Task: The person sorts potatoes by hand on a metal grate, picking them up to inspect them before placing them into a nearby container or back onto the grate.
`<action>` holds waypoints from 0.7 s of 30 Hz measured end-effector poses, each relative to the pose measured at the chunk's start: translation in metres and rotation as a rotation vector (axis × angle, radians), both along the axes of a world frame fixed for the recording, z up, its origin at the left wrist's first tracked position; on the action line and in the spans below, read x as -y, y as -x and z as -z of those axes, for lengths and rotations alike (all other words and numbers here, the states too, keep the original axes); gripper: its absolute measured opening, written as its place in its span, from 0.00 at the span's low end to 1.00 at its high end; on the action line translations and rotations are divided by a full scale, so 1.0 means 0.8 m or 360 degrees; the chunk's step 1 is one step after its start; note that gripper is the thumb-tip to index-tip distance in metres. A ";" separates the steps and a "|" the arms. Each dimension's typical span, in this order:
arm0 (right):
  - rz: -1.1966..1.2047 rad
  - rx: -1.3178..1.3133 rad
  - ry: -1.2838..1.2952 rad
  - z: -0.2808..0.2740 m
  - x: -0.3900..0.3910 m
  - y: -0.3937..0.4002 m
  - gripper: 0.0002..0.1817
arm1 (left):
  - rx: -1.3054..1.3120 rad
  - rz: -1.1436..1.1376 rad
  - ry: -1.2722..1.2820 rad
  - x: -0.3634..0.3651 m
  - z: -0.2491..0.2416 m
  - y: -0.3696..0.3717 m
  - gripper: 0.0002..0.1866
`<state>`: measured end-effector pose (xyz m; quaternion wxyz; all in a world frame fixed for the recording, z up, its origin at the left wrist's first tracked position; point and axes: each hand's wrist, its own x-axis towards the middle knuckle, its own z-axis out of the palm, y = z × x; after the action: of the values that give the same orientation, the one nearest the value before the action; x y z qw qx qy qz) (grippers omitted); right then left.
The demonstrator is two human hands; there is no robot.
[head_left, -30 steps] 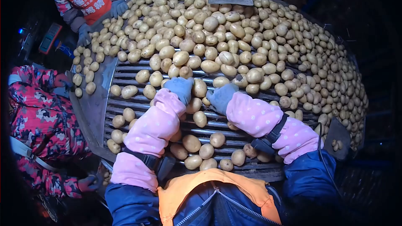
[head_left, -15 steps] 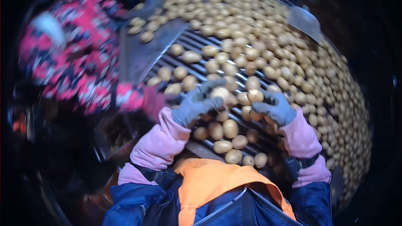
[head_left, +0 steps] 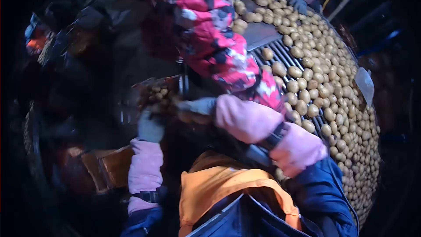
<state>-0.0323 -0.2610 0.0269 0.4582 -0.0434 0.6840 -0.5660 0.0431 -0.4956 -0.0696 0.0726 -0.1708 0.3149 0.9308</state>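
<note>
My left hand (head_left: pixel 150 127), in a grey-blue glove, reaches to the near side of a dim container (head_left: pixel 136 86) with several small potatoes (head_left: pixel 158 93) in it. From the right, my right hand (head_left: pixel 197 109), gloved alike, comes to the same container. Its fingers are smeared by motion and dark. Shadow hides the fingers of my left hand, so whether either hand holds a potato does not show.
On the right, a slatted roller table (head_left: pixel 284 55) bears a great many potatoes (head_left: pixel 346 105). A person in a pink patterned sleeve (head_left: pixel 223 48) leans close in front of my right arm. Another person's gloved hand (head_left: pixel 299 5) is at the far edge. Brown boxes (head_left: pixel 115 166) stand lower left.
Both my hands have left the potatoes on the rollers and moved left to the container. The view has turned left, and the patterned sleeve now lies across the middle.
</note>
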 end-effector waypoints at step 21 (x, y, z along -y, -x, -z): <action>0.0612 -0.0551 -0.2272 -0.021 -0.407 -0.512 0.62 | -0.3115 0.1648 0.1691 -0.411 -0.081 -0.048 0.25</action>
<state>0.3772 0.0645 0.0437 0.1546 0.2954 0.9419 -0.0411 0.0815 -0.1664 -0.0044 0.0880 0.7367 0.6074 0.2839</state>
